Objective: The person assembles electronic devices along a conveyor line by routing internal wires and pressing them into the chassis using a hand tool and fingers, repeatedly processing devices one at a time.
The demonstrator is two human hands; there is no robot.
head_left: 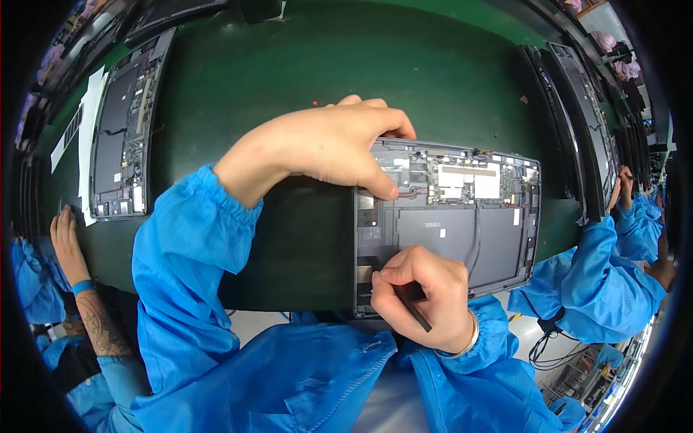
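Observation:
An opened flat computer (462, 245), a tablet or laptop base with its insides showing, lies slightly turned in front of me. A circuit board with pale pads (469, 182) runs along its far side, and a large dark battery fills the near part. My left hand (336, 148) grips its far left corner, fingers over the outer edge and thumb pressed inside near a thin red wire. In a pinch, my right hand (429, 296) holds a slim black stick-like tool (413, 309) above the near left corner. The hand hides the tool's tip, so its exact kind cannot be told.
A similar opened device (123, 137) lies on white sheets at the left of the green table (289, 65). More devices (577, 123) stand at the right. A co-worker's hand (66, 242) rests at the left edge; another person's blue sleeve (599, 281) shows at right.

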